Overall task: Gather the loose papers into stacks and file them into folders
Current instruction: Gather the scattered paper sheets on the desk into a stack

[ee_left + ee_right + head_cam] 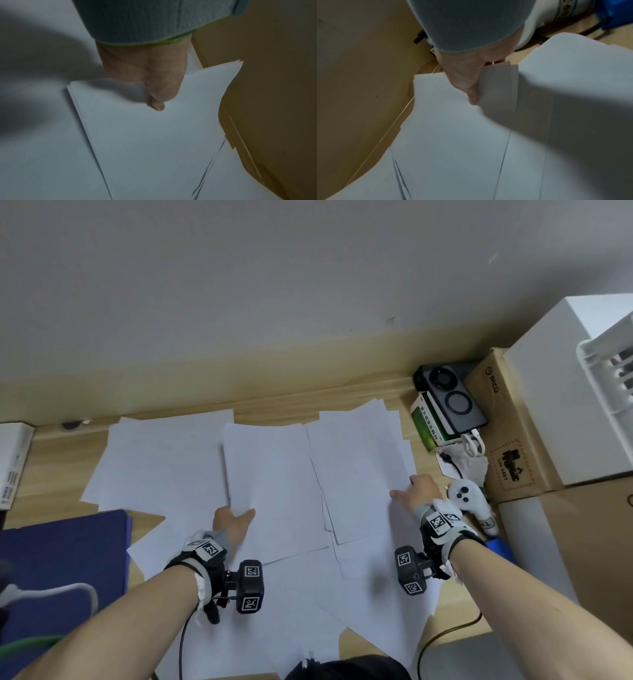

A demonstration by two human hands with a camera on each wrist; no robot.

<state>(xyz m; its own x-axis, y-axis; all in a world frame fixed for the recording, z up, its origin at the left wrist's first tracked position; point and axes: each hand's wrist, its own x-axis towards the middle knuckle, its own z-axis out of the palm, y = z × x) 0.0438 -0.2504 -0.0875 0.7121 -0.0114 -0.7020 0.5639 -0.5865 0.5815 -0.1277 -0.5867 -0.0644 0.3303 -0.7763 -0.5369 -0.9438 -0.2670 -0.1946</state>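
White loose papers lie spread over the wooden desk. My left hand pinches the near-left corner of the middle stack of papers. In the left wrist view the thumb presses on top of that thin stack, and the fingers beneath are hidden. My right hand grips the right edge of the right stack, thumb on top and sheets bent up beside the palm. A dark blue folder lies at the near left.
A white controller sits just right of my right hand. Cardboard boxes, a green box and a dark power bank crowd the right side. A white box is at the left edge. The wall runs close behind the desk.
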